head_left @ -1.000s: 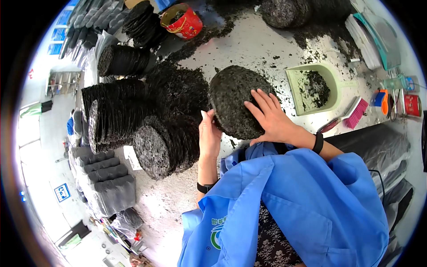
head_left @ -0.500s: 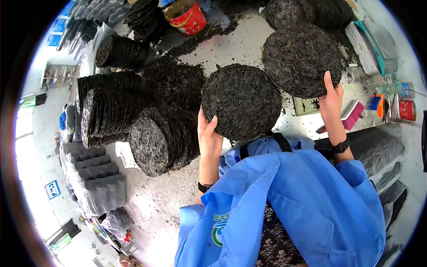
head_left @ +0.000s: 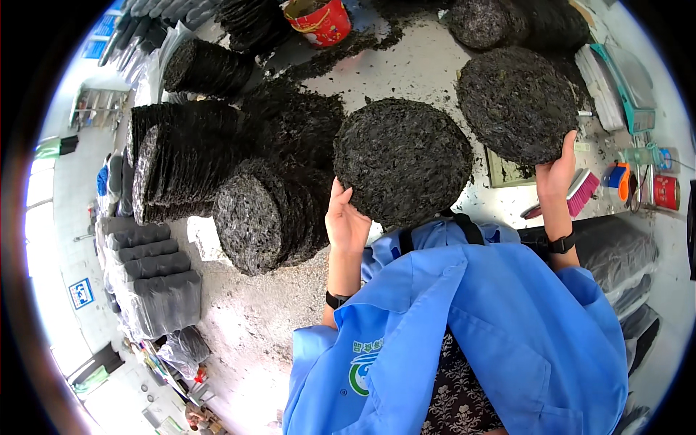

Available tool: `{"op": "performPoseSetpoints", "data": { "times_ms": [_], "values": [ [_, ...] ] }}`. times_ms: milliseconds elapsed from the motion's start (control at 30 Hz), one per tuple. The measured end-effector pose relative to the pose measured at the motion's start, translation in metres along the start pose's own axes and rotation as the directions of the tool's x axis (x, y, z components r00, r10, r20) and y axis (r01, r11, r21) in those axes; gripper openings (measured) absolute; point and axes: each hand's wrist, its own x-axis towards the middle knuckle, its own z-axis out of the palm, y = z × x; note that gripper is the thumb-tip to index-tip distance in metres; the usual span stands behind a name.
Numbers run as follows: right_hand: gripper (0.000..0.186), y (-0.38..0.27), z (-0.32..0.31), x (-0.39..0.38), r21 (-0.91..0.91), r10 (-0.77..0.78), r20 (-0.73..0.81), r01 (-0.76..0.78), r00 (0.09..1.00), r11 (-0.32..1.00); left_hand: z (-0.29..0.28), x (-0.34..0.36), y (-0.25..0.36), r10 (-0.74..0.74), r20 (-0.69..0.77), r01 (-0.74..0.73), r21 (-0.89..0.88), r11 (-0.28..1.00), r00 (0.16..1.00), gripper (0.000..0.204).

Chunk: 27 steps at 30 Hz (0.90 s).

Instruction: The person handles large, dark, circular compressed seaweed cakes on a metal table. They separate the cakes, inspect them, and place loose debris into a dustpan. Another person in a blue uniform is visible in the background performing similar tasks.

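Observation:
My left hand (head_left: 346, 221) is closed at the lower left edge of a round, black-green dried seaweed disc (head_left: 403, 163), which it holds face up in front of me. My right hand (head_left: 556, 174) grips a second seaweed disc (head_left: 516, 105) by its lower right edge, the thumb along the rim and the fingers partly hidden. The two discs are a small gap apart, the right one farther from me. Left of them, stacks of similar discs lie on their sides, the nearest stack (head_left: 250, 223) beside my left hand.
A red bucket (head_left: 319, 25) stands at the back among dark flakes. On the right are a teal-edged scale (head_left: 629, 87), a pink-bristled brush (head_left: 582, 192), an orange tape dispenser (head_left: 620, 181) and a red can (head_left: 665, 192). Grey bagged bundles (head_left: 163, 304) sit at the left.
The right disc has shifted slightly right, and my right thumb has gone from its face to its rim. The left disc looks a little larger, and my left fingers have shifted at its edge.

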Motion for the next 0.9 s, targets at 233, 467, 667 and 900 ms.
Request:
{"op": "performPoseSetpoints", "data": {
  "times_ms": [233,467,667,900],
  "values": [
    [0.046,0.007,-0.005,-0.003,0.008,0.002,0.089,-0.002,0.996,1.000,-0.012,0.005,-0.001,0.042,0.044,-0.039,-0.062,0.997,0.998,0.053],
    [0.046,0.009,0.002,-0.005,0.010,0.043,0.097,-0.045,0.994,0.999,0.016,-0.008,0.012,0.423,0.014,-0.422,0.111,0.900,0.906,0.053],
    [0.043,0.038,0.015,-0.029,0.019,0.297,0.304,-0.317,0.905,0.948,0.053,0.003,0.004,0.391,0.812,-0.766,0.560,-0.316,0.433,0.040],
    [0.043,0.057,0.004,-0.036,0.055,0.473,0.297,-0.510,0.829,0.859,0.074,-0.013,-0.009,0.282,0.690,-0.696,0.712,-0.096,0.667,0.051]
  ]
}}
